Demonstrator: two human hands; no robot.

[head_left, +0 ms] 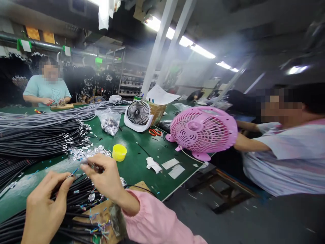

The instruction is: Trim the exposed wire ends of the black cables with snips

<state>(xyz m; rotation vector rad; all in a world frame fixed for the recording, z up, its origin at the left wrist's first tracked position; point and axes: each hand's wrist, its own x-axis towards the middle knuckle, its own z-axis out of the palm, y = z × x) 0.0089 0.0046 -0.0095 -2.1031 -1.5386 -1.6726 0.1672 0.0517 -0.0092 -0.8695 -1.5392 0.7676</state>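
At the lower left, my left hand (47, 203) pinches the end of a thin cable between thumb and forefinger. A short blue wire (75, 170) shows in the gap between my hands. My right hand (105, 174), in a pink sleeve, is closed with its fingertips at the other end of that wire; exactly what they grip is partly hidden. Below both hands lie black cables (83, 227) with coloured wire ends fanned out over a wooden board (101, 210). Small silvery foil pieces (88, 152) are heaped just beyond my fingers.
A yellow cup (119, 153), a bag of parts (109, 121), a small fan (138, 113), orange-handled scissors (155, 132) and a pink fan (203, 132) stand or lie on the green table (137, 162). Bundled cables (38, 135) cover its left. Co-workers sit right and across.
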